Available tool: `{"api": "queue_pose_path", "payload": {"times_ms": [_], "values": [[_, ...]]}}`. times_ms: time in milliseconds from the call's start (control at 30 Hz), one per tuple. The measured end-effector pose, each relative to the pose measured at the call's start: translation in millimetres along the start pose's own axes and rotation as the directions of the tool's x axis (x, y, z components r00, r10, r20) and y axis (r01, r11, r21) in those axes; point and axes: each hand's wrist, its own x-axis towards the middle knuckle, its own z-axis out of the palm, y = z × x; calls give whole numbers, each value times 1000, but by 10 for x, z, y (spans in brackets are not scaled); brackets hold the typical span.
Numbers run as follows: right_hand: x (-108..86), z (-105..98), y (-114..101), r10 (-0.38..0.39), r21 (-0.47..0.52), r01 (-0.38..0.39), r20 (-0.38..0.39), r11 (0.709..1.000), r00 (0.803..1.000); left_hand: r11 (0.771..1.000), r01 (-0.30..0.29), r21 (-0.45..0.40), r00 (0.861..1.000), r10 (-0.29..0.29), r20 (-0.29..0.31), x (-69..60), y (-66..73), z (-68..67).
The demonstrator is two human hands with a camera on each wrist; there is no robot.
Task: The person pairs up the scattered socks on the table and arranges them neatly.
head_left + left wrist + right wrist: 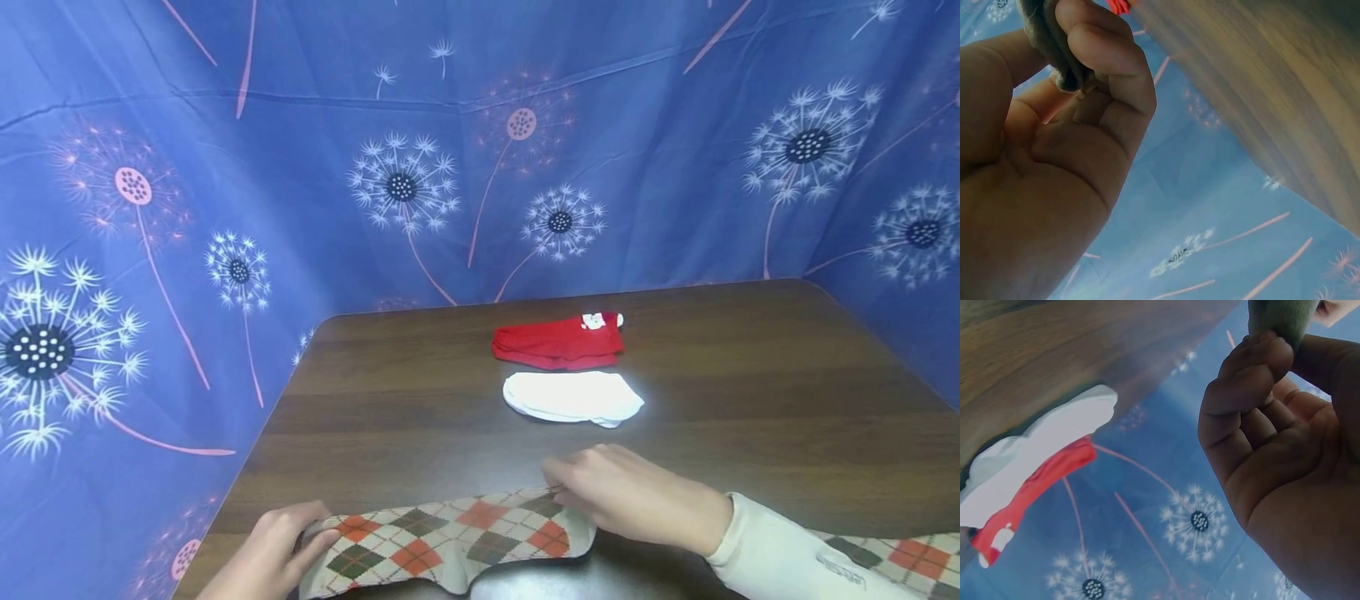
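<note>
An argyle sock (450,537) in cream, orange and olive stretches between my two hands, lifted near the table's front edge. At its left end my left hand (273,554) pinches the fabric between thumb and fingers. My right hand (630,492) grips the other end. In the left wrist view, bunched grey-green sock fabric (1054,44) sits between the thumb and curled fingers. The right wrist view shows olive sock fabric (1279,319) pinched at the fingertips. A second argyle piece (911,562) of the same pattern lies at the right, partly hidden by my right sleeve.
White socks (573,396) lie flat on the brown wooden table (390,417), beyond my right hand. Just behind them are red socks (555,342) with a white figure at one end. A blue dandelion-print cloth (315,167) hangs behind and beside the table.
</note>
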Motion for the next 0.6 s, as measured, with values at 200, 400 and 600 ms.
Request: {"api": "queue_pose_path", "payload": {"times_ms": [200, 400, 600], "values": [[-104, -20, 55, 41, 13, -41, -30, 999, 999, 1000, -17, -25, 1000, 17, 23, 87, 58, 72], [-220, -28, 126, 61, 15, -60, -64, 998, 996, 999, 3, -49, 998, 0, 56, 182, 113, 144], [-341, -72, 188, 82, 20, -80, -73, 997, 994, 998, -38, -52, 997, 41, 71, 280, 151, 245]]}}
